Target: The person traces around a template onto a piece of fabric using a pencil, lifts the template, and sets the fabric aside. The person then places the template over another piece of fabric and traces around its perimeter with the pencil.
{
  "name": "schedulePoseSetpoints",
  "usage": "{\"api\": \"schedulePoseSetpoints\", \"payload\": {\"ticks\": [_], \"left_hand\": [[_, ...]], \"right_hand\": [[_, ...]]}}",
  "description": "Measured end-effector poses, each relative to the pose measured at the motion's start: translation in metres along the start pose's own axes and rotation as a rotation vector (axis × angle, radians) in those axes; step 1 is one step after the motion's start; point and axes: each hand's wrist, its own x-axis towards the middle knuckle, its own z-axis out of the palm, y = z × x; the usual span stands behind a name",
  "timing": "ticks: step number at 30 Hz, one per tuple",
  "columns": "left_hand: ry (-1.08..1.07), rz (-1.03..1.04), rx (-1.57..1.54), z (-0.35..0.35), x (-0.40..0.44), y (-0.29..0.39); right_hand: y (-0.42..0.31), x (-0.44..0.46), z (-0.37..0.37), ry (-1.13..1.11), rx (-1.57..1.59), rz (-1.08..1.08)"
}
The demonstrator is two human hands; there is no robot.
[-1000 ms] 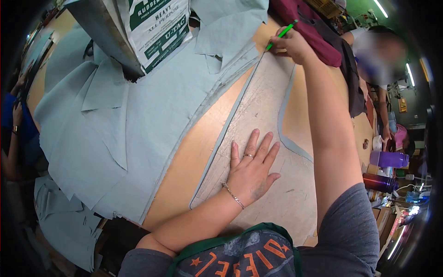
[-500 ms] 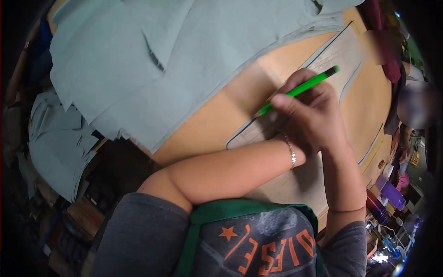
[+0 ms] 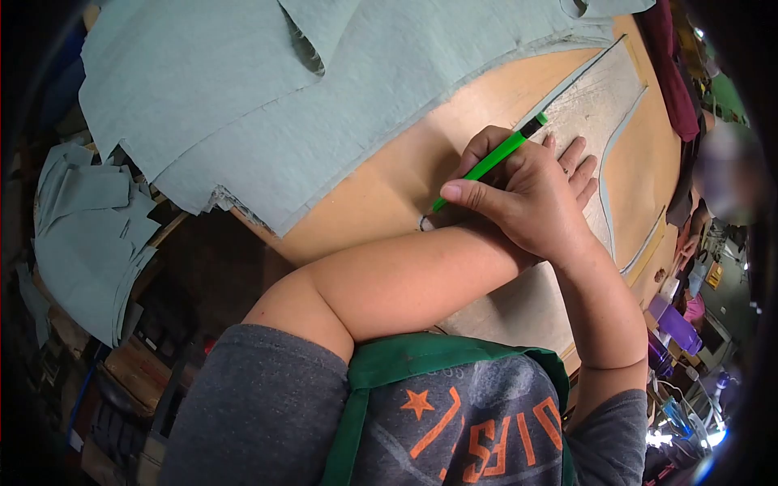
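Moved down from the upper right of the frame, where it was a second ago, the right hand (image 3: 527, 194) is now near the centre, crossed over the left wrist, its thumb and fingers pinched around a green pencil (image 3: 496, 164). That pencil slants from its dark-banded end at upper right to its tip at lower left, the tip down by the rounded near corner of a pale pattern board (image 3: 604, 93), just above the left forearm (image 3: 389, 279). Its shaft leans roughly the same way as the board's long edge, which runs from upper right towards centre, and the right hand is the one nearer that corner. The left hand (image 3: 584, 172) is partly hidden behind it; the fingers that show lie extended and slightly apart on the board, gripping nothing visible. Smooth and faintly scratched, the board has one fairly straight side and one that curves inward, with a narrow blue-grey border (image 3: 608, 166) showing along the edges. Soft, matt blue-grey fabric (image 3: 267, 105) spreads across the upper left, fraying at its lower corner, over a tan, lightly glossy tabletop (image 3: 365, 198); maroon cloth (image 3: 674, 73) hangs in folds at upper right
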Motion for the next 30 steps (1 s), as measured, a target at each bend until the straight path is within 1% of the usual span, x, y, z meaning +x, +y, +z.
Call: {"api": "schedulePoseSetpoints", "payload": {"ticks": [2, 5, 8, 9, 10, 11, 14, 20, 23, 24, 27, 30], "left_hand": [[-0.069, -0.080, 0.024, 0.010, 0.006, 0.004], [0.159, -0.124, -0.965, 0.041, 0.013, 0.012], [-0.319, -0.219, -0.316, -0.016, 0.027, 0.008], [-0.469, -0.244, -0.091, -0.025, 0.028, 0.008], [-0.436, -0.225, -0.081, -0.027, 0.026, 0.009], [-0.403, -0.203, -0.071, -0.028, 0.024, 0.011], [-0.065, -0.182, -0.220, -0.004, 0.012, 0.011], [-0.063, -0.158, -0.277, -0.008, 0.011, 0.009], [-0.102, -0.159, -0.283, -0.011, 0.012, 0.008], [-0.112, -0.158, -0.285, -0.012, 0.012, 0.008], [-0.146, -0.157, -0.280, -0.015, 0.014, 0.007], [-0.167, -0.150, -0.257, -0.016, 0.016, 0.008]], "right_hand": [[0.007, -0.001, -0.004, 0.072, -0.054, -0.002], [0.013, 0.000, -0.018, 0.174, 0.111, -0.057], [0.030, 0.006, -0.046, 0.280, 0.133, -0.060], [0.034, 0.009, -0.056, 0.301, 0.149, -0.051], [0.042, 0.013, -0.064, 0.351, 0.148, -0.137], [0.043, 0.015, -0.073, 0.366, 0.184, -0.125], [0.056, 0.025, -0.108, 0.407, 0.274, -0.124], [0.080, 0.046, -0.186, 0.545, 0.241, -0.018], [0.083, 0.053, -0.221, 0.508, 0.225, 0.016], [0.084, 0.056, -0.231, 0.503, 0.223, -0.013], [0.086, 0.063, -0.254, 0.652, 0.215, 0.007], [0.116, 0.079, -0.298, 0.734, 0.187, -0.032]]}}
